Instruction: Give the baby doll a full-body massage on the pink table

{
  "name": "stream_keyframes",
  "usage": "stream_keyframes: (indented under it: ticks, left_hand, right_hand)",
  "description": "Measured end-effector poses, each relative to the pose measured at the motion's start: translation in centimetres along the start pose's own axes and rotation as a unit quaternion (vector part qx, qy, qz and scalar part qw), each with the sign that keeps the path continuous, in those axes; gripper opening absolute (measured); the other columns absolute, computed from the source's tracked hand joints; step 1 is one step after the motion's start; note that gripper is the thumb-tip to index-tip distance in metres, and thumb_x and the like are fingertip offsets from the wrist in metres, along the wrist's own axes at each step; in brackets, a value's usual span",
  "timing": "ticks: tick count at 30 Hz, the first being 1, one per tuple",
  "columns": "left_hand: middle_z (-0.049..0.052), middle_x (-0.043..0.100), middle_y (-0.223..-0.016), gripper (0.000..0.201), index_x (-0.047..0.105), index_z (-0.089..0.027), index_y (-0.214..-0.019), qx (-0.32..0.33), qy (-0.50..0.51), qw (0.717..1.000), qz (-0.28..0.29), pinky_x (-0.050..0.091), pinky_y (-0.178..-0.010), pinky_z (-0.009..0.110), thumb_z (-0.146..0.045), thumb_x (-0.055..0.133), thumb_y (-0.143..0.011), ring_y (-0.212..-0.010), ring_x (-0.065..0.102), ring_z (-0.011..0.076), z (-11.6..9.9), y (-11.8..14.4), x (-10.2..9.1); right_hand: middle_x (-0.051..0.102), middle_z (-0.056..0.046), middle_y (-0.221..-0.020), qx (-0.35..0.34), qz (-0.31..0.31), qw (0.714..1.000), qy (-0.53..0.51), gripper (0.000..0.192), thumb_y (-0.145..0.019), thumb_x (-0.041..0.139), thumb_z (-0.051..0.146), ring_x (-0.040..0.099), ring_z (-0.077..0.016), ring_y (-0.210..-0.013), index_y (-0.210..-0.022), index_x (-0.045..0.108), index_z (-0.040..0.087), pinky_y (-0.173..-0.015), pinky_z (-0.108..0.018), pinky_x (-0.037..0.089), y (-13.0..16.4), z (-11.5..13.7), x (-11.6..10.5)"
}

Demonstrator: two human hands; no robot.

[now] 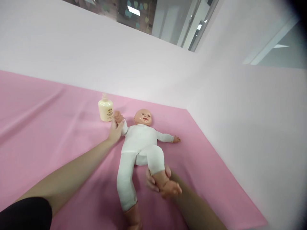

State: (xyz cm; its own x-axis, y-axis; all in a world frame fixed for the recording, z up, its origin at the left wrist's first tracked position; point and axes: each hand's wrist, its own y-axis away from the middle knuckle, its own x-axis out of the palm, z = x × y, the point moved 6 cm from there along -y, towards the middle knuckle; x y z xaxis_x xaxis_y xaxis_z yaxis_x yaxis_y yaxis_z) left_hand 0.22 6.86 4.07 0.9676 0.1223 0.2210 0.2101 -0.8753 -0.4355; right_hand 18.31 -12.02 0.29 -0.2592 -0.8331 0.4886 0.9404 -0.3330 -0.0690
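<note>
Doll [141, 140] lies on its back on the pink sheet [48, 127], head toward the white wall [120, 64], dressed in a white body suit. We see it near the far right corner of the sheet, with one arm stretched out to the side and the other arm raised beside its head.

Our left hand [115, 131] reaches across the sheet and closes its fingers around the doll's raised wrist, just below the small hand. A black sleeve covers our left upper arm at the bottom edge of the view.

Our right hand [155, 180] comes up from below and cups the doll's ankle; the fingers wrap around the lower leg, and the bare foot [173, 189] sticks out over our wrist, lifted off the sheet. The other leg lies straight on the sheet, its foot partly cut off by the bottom edge.

A cream bottle [105, 109] stands upright on the sheet just beside the doll's raised hand, near our left fingertips; we cannot tell whether it touches them.
</note>
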Motion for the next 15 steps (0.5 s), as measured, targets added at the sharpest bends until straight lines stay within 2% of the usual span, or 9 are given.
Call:
stream_keyframes:
  ticks: [2,3,4,5,7,9,11,13,15]
  left_hand:
    - [0.005,0.06,-0.1,0.031,0.054,-0.021,-0.101,0.064,-0.059,0.99,0.112,0.041,-0.093,0.036,-0.036,0.062,-0.075,-0.096,0.056,0.0201,-1.5,1.2,1.7]
    - [0.006,0.061,-0.099,0.03,0.056,-0.021,-0.099,0.091,-0.094,0.976,0.176,0.041,-0.093,0.037,-0.034,0.063,-0.073,-0.096,0.057,0.0213,-2.1,1.9,2.7]
    - [0.007,0.062,-0.099,0.031,0.058,-0.021,-0.099,0.112,-0.131,0.954,0.244,0.04,-0.094,0.039,-0.032,0.064,-0.071,-0.096,0.057,0.0227,-2.6,2.6,3.6]
    - [0.007,0.063,-0.1,0.032,0.06,-0.021,-0.099,0.129,-0.163,0.93,0.303,0.039,-0.095,0.04,-0.031,0.064,-0.069,-0.096,0.057,0.0243,-2.9,3.2,4.3]
    - [0.007,0.065,-0.103,0.036,0.063,-0.022,-0.1,0.152,-0.207,0.89,0.375,0.036,-0.097,0.043,-0.031,0.064,-0.065,-0.1,0.056,0.0269,-3.3,4.1,5.2]
    - [0.007,0.065,-0.106,0.038,0.064,-0.024,-0.1,0.169,-0.228,0.872,0.398,0.034,-0.098,0.044,-0.031,0.063,-0.063,-0.103,0.055,0.0281,-3.6,4.3,5.5]
    - [0.006,0.065,-0.107,0.038,0.064,-0.024,-0.101,0.181,-0.235,0.867,0.4,0.034,-0.098,0.044,-0.03,0.063,-0.063,-0.104,0.055,0.0279,-3.8,4.2,5.6]
    - [0.006,0.066,-0.105,0.037,0.064,-0.024,-0.1,0.179,-0.234,0.872,0.391,0.034,-0.097,0.043,-0.029,0.063,-0.064,-0.102,0.055,0.0275,-3.8,4.1,5.6]
    - [0.007,0.066,-0.101,0.034,0.063,-0.023,-0.099,0.159,-0.229,0.888,0.365,0.036,-0.095,0.042,-0.028,0.062,-0.065,-0.098,0.056,0.0269,-3.6,3.9,5.3]
  right_hand:
    - [0.05,0.006,-0.045,-0.033,0.021,0.999,-0.034,0.068,-0.043,0.052,0.084,0.046,-0.009,-0.038,-0.07,0.042,0.022,-0.041,-0.022,0.041,0.0,0.3,-1.1]
    - [0.05,0.006,-0.045,-0.062,0.046,0.995,-0.067,0.067,-0.044,0.053,0.082,0.047,-0.0098,-0.037,-0.072,0.04,0.023,-0.039,-0.022,0.04,-0.2,0.8,-1.5]
    - [0.051,0.006,-0.046,-0.07,0.035,0.993,-0.087,0.065,-0.047,0.052,0.081,0.047,-0.01,-0.037,-0.073,0.038,0.023,-0.038,-0.022,0.04,-0.5,1.0,-2.3]
    - [0.052,0.006,-0.047,-0.066,-0.004,0.992,-0.103,0.063,-0.051,0.049,0.081,0.045,-0.009,-0.036,-0.074,0.038,0.023,-0.036,-0.021,0.038,-0.9,1.2,-3.4]
    - [0.054,0.006,-0.051,-0.068,-0.077,0.986,-0.128,0.06,-0.058,0.043,0.08,0.036,-0.0058,-0.032,-0.076,0.037,0.023,-0.033,-0.02,0.033,-1.2,1.6,-5.0]
    - [0.054,0.006,-0.054,-0.075,-0.123,0.979,-0.144,0.058,-0.065,0.034,0.079,0.026,-0.0036,-0.03,-0.078,0.036,0.022,-0.033,-0.02,0.029,-1.2,2.1,-5.8]
    - [0.054,0.006,-0.055,-0.079,-0.14,0.975,-0.154,0.057,-0.07,0.028,0.077,0.023,-0.0029,-0.029,-0.079,0.036,0.022,-0.034,-0.021,0.03,-1.1,2.4,-6.0]
    - [0.055,0.005,-0.055,-0.071,-0.145,0.976,-0.148,0.058,-0.072,0.024,0.077,0.026,-0.0032,-0.029,-0.081,0.037,0.022,-0.035,-0.021,0.033,-0.9,2.3,-6.0]
    - [0.059,0.003,-0.058,-0.061,-0.128,0.982,-0.128,0.06,-0.07,0.027,0.078,0.034,-0.0044,-0.029,-0.084,0.038,0.021,-0.036,-0.021,0.036,-0.7,1.9,-5.7]
